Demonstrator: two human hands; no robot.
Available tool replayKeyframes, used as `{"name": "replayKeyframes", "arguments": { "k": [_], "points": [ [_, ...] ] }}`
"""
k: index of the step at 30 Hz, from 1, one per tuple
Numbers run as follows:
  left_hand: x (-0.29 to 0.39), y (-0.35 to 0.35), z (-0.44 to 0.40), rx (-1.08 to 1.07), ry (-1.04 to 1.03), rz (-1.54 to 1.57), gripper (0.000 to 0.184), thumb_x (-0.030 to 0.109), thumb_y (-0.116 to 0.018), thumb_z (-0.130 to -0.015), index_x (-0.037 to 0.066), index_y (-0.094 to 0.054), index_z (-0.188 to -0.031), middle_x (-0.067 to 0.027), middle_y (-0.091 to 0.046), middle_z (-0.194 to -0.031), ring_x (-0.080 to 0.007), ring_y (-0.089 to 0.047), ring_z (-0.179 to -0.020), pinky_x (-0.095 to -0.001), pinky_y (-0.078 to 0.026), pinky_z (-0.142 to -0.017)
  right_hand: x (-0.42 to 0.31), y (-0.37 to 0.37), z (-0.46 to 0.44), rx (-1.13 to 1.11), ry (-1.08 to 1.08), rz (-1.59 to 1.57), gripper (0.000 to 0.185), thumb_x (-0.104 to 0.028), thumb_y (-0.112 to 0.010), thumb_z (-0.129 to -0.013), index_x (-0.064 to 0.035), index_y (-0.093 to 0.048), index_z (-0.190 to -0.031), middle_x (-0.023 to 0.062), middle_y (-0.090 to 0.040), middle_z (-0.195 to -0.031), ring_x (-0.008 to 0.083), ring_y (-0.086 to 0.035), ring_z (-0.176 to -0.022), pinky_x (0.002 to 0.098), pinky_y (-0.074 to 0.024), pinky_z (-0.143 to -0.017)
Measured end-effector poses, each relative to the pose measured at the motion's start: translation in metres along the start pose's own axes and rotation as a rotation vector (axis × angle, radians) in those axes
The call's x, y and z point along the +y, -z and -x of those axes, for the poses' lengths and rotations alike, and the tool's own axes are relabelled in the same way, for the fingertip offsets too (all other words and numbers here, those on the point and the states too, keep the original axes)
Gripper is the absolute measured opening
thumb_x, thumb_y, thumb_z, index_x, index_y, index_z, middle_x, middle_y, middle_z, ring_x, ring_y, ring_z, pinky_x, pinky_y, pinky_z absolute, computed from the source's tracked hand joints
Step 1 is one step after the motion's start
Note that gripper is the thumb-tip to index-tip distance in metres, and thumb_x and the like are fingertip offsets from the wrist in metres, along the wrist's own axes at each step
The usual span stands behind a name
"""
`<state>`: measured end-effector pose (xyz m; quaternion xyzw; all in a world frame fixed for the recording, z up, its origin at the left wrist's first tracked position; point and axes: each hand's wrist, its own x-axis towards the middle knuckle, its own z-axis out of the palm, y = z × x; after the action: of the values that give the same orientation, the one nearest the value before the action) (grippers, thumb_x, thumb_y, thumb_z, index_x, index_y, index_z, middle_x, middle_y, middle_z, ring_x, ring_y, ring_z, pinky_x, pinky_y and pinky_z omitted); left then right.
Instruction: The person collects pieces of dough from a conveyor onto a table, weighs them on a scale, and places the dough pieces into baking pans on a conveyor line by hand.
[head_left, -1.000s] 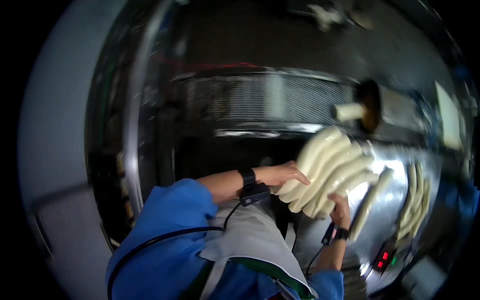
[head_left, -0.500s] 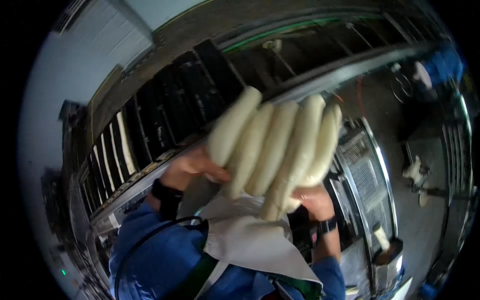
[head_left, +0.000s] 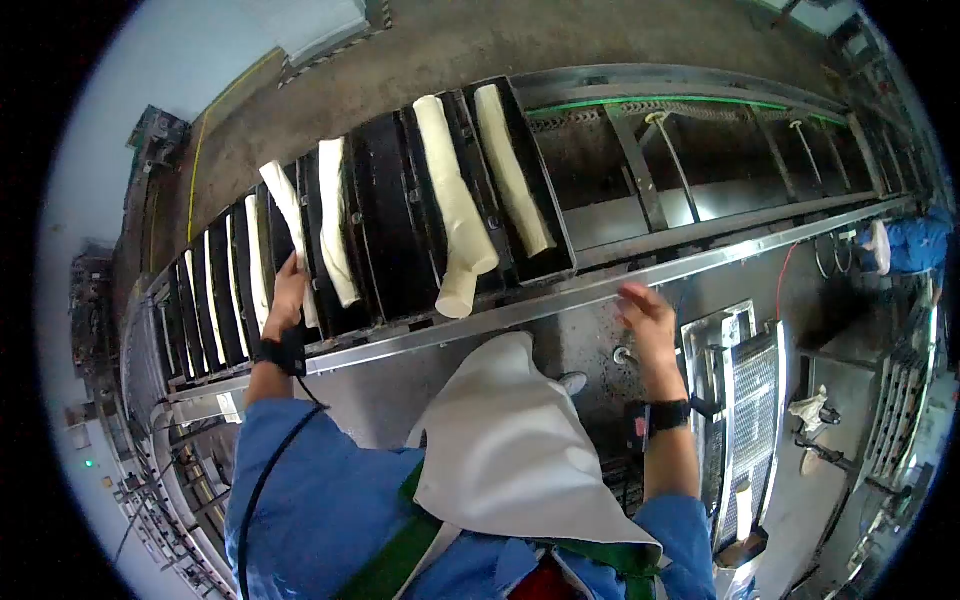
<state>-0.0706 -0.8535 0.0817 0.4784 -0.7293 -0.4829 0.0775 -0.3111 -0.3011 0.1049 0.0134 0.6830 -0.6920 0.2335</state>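
Long pale dough-like rolls lie in a row of black trays (head_left: 385,220). My left hand (head_left: 288,293) is at the near end of one roll (head_left: 287,205), its fingers closed around the roll's side; that roll's far end sticks up over the tray edge. To its right another roll (head_left: 335,215) lies in a tray. Farther right, a long roll (head_left: 440,150) and a short one (head_left: 458,288) touch in one tray, and a single roll (head_left: 510,170) lies in the end tray. My right hand (head_left: 648,318) is raised past the metal rail with fingers apart, holding nothing.
A metal rail (head_left: 600,287) runs along the near side of the trays. The conveyor frame (head_left: 690,200) continues right. At the lower right stands a mesh-topped machine (head_left: 752,410) with a pale roll (head_left: 744,510) at its outlet. Another person's blue sleeve (head_left: 915,243) shows at the far right.
The view has swung from the metal table to the trays. The rolls carried in both hands are now in trays. My right hand has let go; my left is on one roll.
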Motion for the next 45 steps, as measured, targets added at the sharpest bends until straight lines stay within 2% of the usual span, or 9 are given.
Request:
{"name": "replayKeyframes", "arguments": {
  "k": [14, 16, 21, 25, 31, 36, 38, 43, 45],
  "points": [
    [0.098, -0.164, 0.108, -0.064, 0.030, -0.056, 0.071, 0.002, -0.054, -0.081, 0.009, -0.026, -0.146, -0.0200, -0.059, -0.113, -0.0258, -0.057, -0.094, -0.0335, -0.043, -0.086, 0.065, 0.138, 0.036, 0.336, -0.184, 0.033, 0.026, -0.009, -0.058, -0.085, 0.0002, -0.060, -0.110, 0.0058, -0.063, -0.097, 0.0130, -0.059, -0.084, 0.0253, -0.0482, -0.069],
    [0.129, -0.211, 0.111, 0.066, -0.806, -0.350, 0.078, -0.006, -0.057, -0.074, 0.006, -0.026, -0.145, -0.0239, -0.044, -0.133, -0.0325, -0.044, -0.123, -0.0364, -0.033, -0.103, 0.078, 0.181, 0.043, 0.392, -0.043, 0.148, 0.029, -0.010, -0.063, -0.082, 0.0026, -0.060, -0.108, 0.0038, -0.062, -0.093, 0.0119, -0.057, -0.081, 0.0257, -0.0460, -0.068],
    [0.262, -0.364, 0.112, -0.382, -1.124, -0.528, 0.072, -0.013, -0.052, -0.073, 0.015, -0.040, -0.138, -0.0153, -0.035, -0.143, -0.0344, -0.029, -0.135, -0.0420, -0.027, -0.111, 0.080, 0.290, 0.099, 0.672, -0.161, 1.142, 0.055, -0.008, -0.068, -0.071, -0.0052, -0.051, -0.123, 0.0224, -0.053, -0.121, 0.0399, -0.050, -0.112, 0.0435, -0.0422, -0.096],
    [0.293, -0.466, 0.073, -0.421, -1.450, -0.790, 0.055, -0.007, -0.050, -0.075, 0.017, -0.052, -0.124, -0.0083, -0.050, -0.131, -0.0299, -0.041, -0.126, -0.0483, -0.027, -0.106, 0.131, 0.352, 0.152, 0.722, -0.539, 1.320, 0.063, -0.020, -0.071, -0.072, -0.0087, -0.044, -0.129, 0.0193, -0.044, -0.132, 0.0370, -0.038, -0.127, 0.0489, -0.0375, -0.101],
    [0.334, -0.512, 0.070, -0.463, -1.416, -1.187, 0.015, 0.008, -0.059, -0.074, 0.016, -0.060, -0.086, 0.0002, -0.061, -0.091, -0.0221, -0.055, -0.100, -0.0464, -0.036, -0.087, 0.105, 0.336, 0.141, 0.635, -0.653, 1.357, 0.059, -0.012, -0.062, -0.078, -0.0156, -0.042, -0.134, 0.0079, -0.046, -0.134, 0.0313, -0.037, -0.129, 0.0607, -0.0370, -0.096],
    [0.352, -0.455, 0.033, 0.193, -1.310, -0.428, 0.020, 0.019, -0.072, -0.066, 0.009, -0.063, -0.082, -0.0114, -0.064, -0.087, -0.0336, -0.060, -0.083, -0.0417, -0.047, -0.073, 0.105, 0.339, 0.125, 0.620, -0.650, 1.398, 0.046, -0.016, -0.057, -0.081, -0.0145, -0.048, -0.126, 0.0054, -0.054, -0.125, 0.0276, -0.042, -0.124, 0.0610, -0.0375, -0.091],
    [0.335, -0.422, 0.030, 0.048, -1.064, 0.086, 0.031, 0.008, -0.076, -0.065, 0.003, -0.063, -0.093, -0.0145, -0.065, -0.090, -0.0314, -0.062, -0.086, -0.0383, -0.048, -0.076, 0.113, 0.342, 0.120, 0.676, -0.617, 1.431, 0.046, -0.018, -0.064, -0.078, -0.0144, -0.050, -0.122, 0.0053, -0.057, -0.120, 0.0278, -0.043, -0.121, 0.0601, -0.0381, -0.091],
    [0.243, -0.382, 0.077, -0.666, -1.107, -0.651, 0.035, -0.014, -0.047, -0.058, 0.005, -0.060, -0.085, -0.0135, -0.057, -0.085, -0.0335, -0.054, -0.094, -0.0395, -0.044, -0.082, 0.098, 0.327, 0.099, 0.586, -0.686, 1.555, 0.052, -0.024, -0.073, -0.072, -0.0146, -0.051, -0.118, 0.0050, -0.053, -0.122, 0.0310, -0.043, -0.120, 0.0607, -0.0382, -0.091],
    [0.218, -0.394, 0.066, -0.497, -1.133, -0.479, 0.048, -0.014, -0.049, -0.059, 0.007, -0.063, -0.099, -0.0152, -0.056, -0.099, -0.0347, -0.053, -0.101, -0.0378, -0.044, -0.085, 0.091, 0.325, 0.090, 0.550, -0.725, 1.495, 0.051, -0.022, -0.072, -0.072, -0.0115, -0.051, -0.117, 0.0057, -0.052, -0.123, 0.0318, -0.044, -0.118, 0.0588, -0.0396, -0.091]
  ]
}}
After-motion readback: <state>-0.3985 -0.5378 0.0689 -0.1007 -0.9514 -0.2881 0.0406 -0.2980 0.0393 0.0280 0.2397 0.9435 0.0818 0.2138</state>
